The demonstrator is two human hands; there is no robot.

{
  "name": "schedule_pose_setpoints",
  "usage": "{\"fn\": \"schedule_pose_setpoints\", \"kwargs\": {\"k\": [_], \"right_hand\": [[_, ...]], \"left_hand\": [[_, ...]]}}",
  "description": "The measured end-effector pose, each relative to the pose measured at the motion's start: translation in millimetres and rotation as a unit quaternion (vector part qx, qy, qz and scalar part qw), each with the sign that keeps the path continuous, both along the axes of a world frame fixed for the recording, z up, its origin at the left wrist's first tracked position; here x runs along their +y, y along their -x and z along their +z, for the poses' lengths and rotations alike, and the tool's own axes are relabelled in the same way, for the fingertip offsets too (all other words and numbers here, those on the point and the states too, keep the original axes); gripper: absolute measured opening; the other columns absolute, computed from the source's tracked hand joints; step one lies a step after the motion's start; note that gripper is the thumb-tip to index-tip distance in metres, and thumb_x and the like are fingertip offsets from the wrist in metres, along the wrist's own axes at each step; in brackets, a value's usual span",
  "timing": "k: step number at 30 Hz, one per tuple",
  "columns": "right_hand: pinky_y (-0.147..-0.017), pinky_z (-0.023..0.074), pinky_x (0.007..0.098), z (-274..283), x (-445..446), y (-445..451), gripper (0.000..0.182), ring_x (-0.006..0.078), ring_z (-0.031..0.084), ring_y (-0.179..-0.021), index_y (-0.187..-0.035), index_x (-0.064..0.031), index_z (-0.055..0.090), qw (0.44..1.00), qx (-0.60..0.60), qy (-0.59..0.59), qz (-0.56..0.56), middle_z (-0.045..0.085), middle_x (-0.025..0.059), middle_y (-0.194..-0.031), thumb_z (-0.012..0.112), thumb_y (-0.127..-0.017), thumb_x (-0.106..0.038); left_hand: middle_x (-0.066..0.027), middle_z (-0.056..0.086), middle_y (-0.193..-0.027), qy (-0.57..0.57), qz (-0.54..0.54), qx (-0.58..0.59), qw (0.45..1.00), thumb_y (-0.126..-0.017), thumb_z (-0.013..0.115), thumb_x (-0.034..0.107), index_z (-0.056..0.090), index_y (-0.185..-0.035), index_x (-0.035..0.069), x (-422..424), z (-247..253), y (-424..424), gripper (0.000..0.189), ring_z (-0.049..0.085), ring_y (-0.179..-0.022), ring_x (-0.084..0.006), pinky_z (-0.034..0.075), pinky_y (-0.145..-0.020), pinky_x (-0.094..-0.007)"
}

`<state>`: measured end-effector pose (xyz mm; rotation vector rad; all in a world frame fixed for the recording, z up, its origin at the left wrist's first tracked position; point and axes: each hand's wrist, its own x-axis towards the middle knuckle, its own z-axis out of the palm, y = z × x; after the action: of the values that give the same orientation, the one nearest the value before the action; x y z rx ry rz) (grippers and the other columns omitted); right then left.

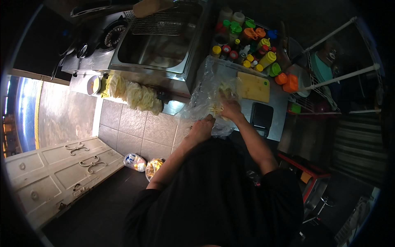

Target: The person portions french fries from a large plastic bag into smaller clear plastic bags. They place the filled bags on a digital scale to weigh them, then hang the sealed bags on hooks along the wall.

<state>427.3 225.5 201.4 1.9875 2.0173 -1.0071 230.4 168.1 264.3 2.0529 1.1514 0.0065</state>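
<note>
A large clear plastic bag (200,89) is spread over the metal counter before me. Pale yellow strips of food, perhaps cut fries (215,108), show in it. My left hand (202,129) pinches the bag's near edge. Among the strips is my right hand (230,107), its fingers reaching forward at the bag; plastic and glare partly hide the fingertips, so I cannot tell whether they grip anything. To the right of the bag lies a wooden cutting board (253,88). A black kitchen scale (261,115) sits nearer to me, beside my right forearm.
Sauce bottles (267,60) crowd a tray behind the board. Left of the counter is a metal basin (157,51) with a wire rack (154,28). Filled clear bags (135,95) line a ledge below it. A wire shelf (339,77) stands right; a panelled door (64,169) is at left.
</note>
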Motion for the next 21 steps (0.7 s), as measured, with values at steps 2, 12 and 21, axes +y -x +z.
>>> {"fn": "schedule_pose_setpoints", "kwargs": {"k": [2, 12, 21], "right_hand": [[-0.117, 0.0272, 0.0429, 11, -1, 3, 0.127, 0.0387, 0.04, -0.139, -0.158, -0.0113, 0.007, 1.0, -0.016, 0.001, -0.013, 0.047, 0.027, -0.143, 0.087, -0.062, -0.034], [-0.116, 0.0249, 0.0398, -83, 34, -26, 0.11, 0.0358, 0.061, -0.116, -0.158, -0.0084, 0.009, 0.964, 0.002, -0.26, 0.055, 0.069, 0.0222, -0.112, 0.075, -0.074, -0.036], [-0.096, 0.0488, 0.0415, -28, 20, 4, 0.055, 0.0308, 0.067, -0.104, -0.12, -0.0057, 0.067, 0.997, -0.053, -0.063, -0.01, 0.071, 0.0181, -0.108, 0.071, -0.074, -0.035]], "left_hand": [[-0.0195, 0.059, -0.116, -0.058, 0.015, -0.034, 0.998, -0.076, 0.056, -0.004, 0.06, -0.11, -0.001, -5, -13, 3, 0.034, 0.065, -0.095, -0.0426, 0.054, -0.082, -0.0492], [-0.0181, 0.06, -0.116, -0.15, 0.061, -0.07, 0.984, -0.076, 0.056, -0.004, 0.06, -0.116, -0.001, 15, -7, -4, 0.04, 0.066, -0.095, -0.0398, 0.054, -0.082, -0.0478], [-0.0143, 0.065, -0.115, -0.049, -0.006, -0.097, 0.994, -0.074, 0.054, -0.007, 0.069, -0.111, 0.004, 2, 3, 23, 0.042, 0.065, -0.104, -0.035, 0.052, -0.09, -0.0436]]}}
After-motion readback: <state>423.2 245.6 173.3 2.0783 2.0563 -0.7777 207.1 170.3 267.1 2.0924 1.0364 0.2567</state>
